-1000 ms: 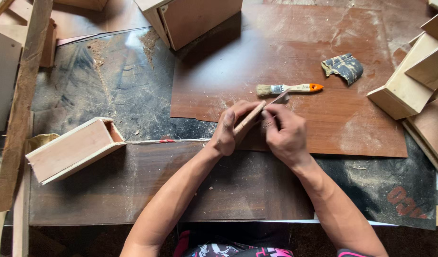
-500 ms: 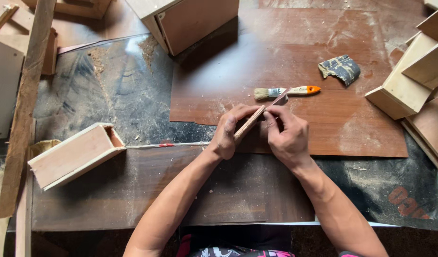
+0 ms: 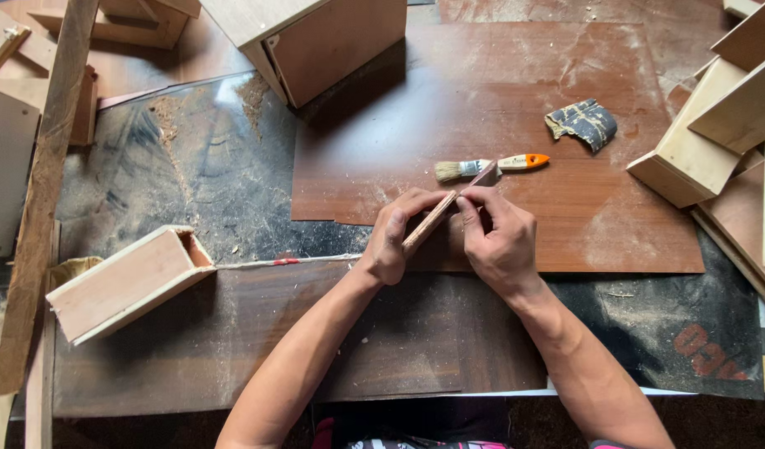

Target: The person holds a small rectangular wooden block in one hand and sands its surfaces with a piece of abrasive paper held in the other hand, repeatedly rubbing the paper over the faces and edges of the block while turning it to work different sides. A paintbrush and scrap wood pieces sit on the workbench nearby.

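Pinched between both hands above the brown board [image 3: 565, 224] on the desk [image 3: 191, 191], a thin wooden strip [image 3: 436, 218] is held edge-up, the left hand [image 3: 392, 241] and right hand [image 3: 500, 241] each with fingers clamped on it. A slip is judged likely under uneven pressure; the paintbrush [image 3: 490, 166] just beyond could be knocked.

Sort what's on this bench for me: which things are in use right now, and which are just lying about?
In use:
- thin flat plywood strip, held on edge
- left hand gripping its near end
- right hand, fingers on its upper edge

Lying about:
- small orange-handled paintbrush
- crumpled dark sandpaper scrap
- open-ended long wooden box
- large wooden box
- stacked pale wooden boxes
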